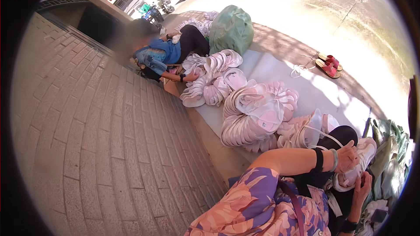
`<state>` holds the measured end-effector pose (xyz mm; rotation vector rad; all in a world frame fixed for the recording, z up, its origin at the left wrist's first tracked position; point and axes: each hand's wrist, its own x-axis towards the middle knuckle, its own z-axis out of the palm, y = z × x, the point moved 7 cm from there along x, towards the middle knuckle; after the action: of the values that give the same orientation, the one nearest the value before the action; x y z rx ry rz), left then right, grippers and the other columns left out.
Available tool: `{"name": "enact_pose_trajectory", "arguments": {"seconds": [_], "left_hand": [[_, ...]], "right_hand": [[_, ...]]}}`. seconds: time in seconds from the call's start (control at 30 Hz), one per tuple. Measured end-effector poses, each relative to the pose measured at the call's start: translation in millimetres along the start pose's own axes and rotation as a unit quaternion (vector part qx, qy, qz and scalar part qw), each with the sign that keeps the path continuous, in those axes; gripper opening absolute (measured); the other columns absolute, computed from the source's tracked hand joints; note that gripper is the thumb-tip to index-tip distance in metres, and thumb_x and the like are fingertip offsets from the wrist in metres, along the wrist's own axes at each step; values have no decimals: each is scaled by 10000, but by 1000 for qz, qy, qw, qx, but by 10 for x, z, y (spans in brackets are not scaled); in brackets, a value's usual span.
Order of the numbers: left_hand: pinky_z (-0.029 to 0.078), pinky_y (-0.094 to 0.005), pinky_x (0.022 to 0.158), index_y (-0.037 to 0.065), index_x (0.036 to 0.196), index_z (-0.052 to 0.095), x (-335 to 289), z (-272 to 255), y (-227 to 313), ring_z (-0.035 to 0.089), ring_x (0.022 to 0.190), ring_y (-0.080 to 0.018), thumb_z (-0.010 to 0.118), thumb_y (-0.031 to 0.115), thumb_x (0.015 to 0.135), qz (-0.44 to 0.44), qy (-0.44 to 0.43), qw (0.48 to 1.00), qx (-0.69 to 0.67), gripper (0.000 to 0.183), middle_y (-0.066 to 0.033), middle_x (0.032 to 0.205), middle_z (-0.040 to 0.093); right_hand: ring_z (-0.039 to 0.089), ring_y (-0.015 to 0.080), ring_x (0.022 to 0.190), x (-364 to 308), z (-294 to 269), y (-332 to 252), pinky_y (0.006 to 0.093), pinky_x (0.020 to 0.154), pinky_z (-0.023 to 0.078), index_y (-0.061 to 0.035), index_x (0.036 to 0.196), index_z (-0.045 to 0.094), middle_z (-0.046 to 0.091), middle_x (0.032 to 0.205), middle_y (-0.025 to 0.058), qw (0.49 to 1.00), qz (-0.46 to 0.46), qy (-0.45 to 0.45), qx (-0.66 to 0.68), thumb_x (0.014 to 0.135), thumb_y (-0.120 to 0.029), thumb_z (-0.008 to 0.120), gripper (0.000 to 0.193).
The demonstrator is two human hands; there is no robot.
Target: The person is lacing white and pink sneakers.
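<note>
A white-and-pink shoe upper rests against my dark-clothed leg at the lower right. Above it my left hand is closed, with a white shoelace running into its fingers. At the shoe's near side my right hand is closed, its fingertips on the shoe's edge; they are partly in shadow. A black band and a bracelet circle my left wrist. Just beyond my left arm lies a thick curved stack of pale pink shoe uppers, pressed closely one against another.
More stacked uppers reach toward a seated co-worker, whose hand touches them. Behind stands a stuffed green bag. Red sandals lie beyond the white sheet. Crumpled green sacking lies right; a brick wall is left.
</note>
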<state>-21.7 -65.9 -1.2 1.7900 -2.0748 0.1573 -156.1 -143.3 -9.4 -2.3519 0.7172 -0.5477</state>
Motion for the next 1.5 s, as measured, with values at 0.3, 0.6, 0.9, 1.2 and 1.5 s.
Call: {"name": "enact_pose_trajectory", "arguments": {"seconds": [0.3, 0.6, 0.9, 1.2, 1.5], "left_hand": [[395, -379, 594, 64, 768, 553, 192, -4, -81, 586, 608, -231, 585, 240, 597, 25, -20, 994, -104, 248, -52, 611, 576], [474, -381, 582, 94, 721, 596, 372, -12, -102, 630, 672, -276, 593, 166, 586, -3, -136, 982, -129, 153, -102, 662, 621], [452, -359, 670, 116, 771, 581, 338, 57, -487, 617, 759, -300, 595, 98, 597, -178, -115, 944, -251, 176, -108, 717, 614], [474, -358, 528, 123, 825, 616, 112, -57, -218, 629, 680, -246, 585, 124, 635, 90, -107, 989, -57, 192, -89, 706, 616], [478, -343, 447, 70, 776, 572, -181, -485, -360, 620, 588, -237, 566, 131, 669, 175, -43, 982, 57, 123, -64, 671, 581]], "right_hand": [[365, 47, 618, 63, 76, 465, 193, 538, 309, -47, 820, 484, 417, 698, -36, 970, 156, -41, 182, 874, -111, 530, 95], [322, 43, 576, 168, -1, 403, 198, 501, 264, -54, 720, 440, 378, 632, -40, 973, 128, -97, 164, 875, -127, 525, 191], [291, 30, 593, 53, -60, 705, 188, 513, 225, -57, 744, 460, 333, 658, -67, 956, 154, -121, 219, 863, -115, 545, 157], [492, 255, 657, -244, -354, 279, 342, 579, 391, 30, 1016, 501, 486, 768, 127, 988, -139, 17, -71, 856, -19, 496, 167], [566, 365, 891, -683, -462, 1410, 386, 738, 463, 56, 1095, 527, 568, 1004, 223, 960, -134, -70, -236, 887, -21, 442, 238]]}}
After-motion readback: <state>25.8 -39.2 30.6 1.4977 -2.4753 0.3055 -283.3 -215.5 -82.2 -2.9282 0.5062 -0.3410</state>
